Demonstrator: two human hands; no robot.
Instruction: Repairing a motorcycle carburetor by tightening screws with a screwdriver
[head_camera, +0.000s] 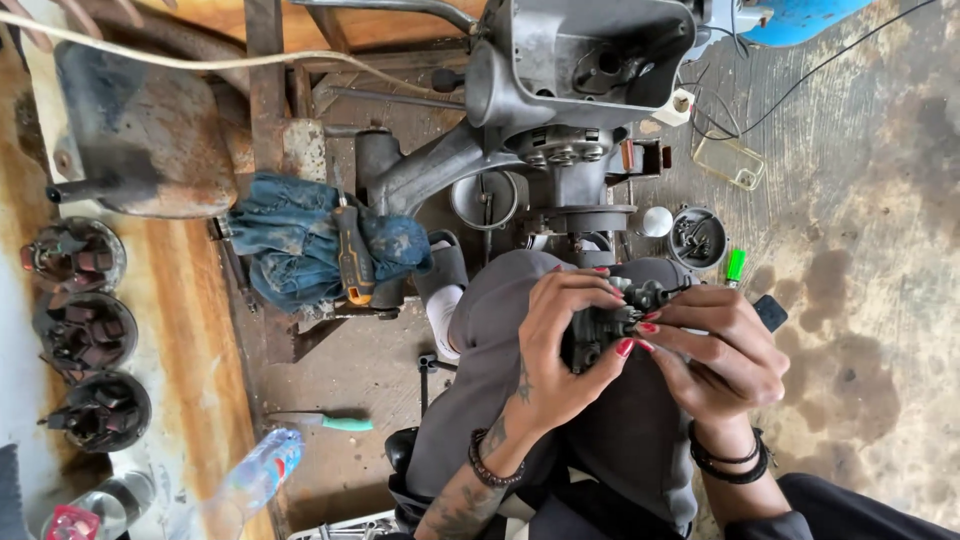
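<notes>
Left hand (560, 345) and right hand (715, 355) both clenched around a small dark metal carburettor-like part (610, 320), held over the lap, above grey trousers (500, 340). Left fingers (590, 290) wrapped over the top and near side of the part; right fingers (665, 330) pressed against its opposite side, red-painted nails touching the casting. Dark bead bracelet (487, 462) on the left wrist, black bands (730, 462) on the right wrist.

Left of the part, on the concrete floor (860, 200): teal-handled screwdriver (335, 423) and, nearer the frame's bottom edge, a clear plastic bottle (255, 478) lying tilted. Just right of the part, a green lighter-shaped item (735, 265) and a small black object (771, 312), partly hidden behind the right hand.

Beyond the part, a round grey cap (697, 238) holding small screws, and a large grey engine housing (575, 80) standing upright. Left of the housing, a blue rag (300, 240) with an orange-and-black-handled screwdriver (352, 255) lying on it. Far left of the part, three round dark coil assemblies (85, 335) in a column on a rusty surface (190, 330). Right of the housing, a clear rectangular case (730, 162) on the floor with black wires (800, 80) near it.
</notes>
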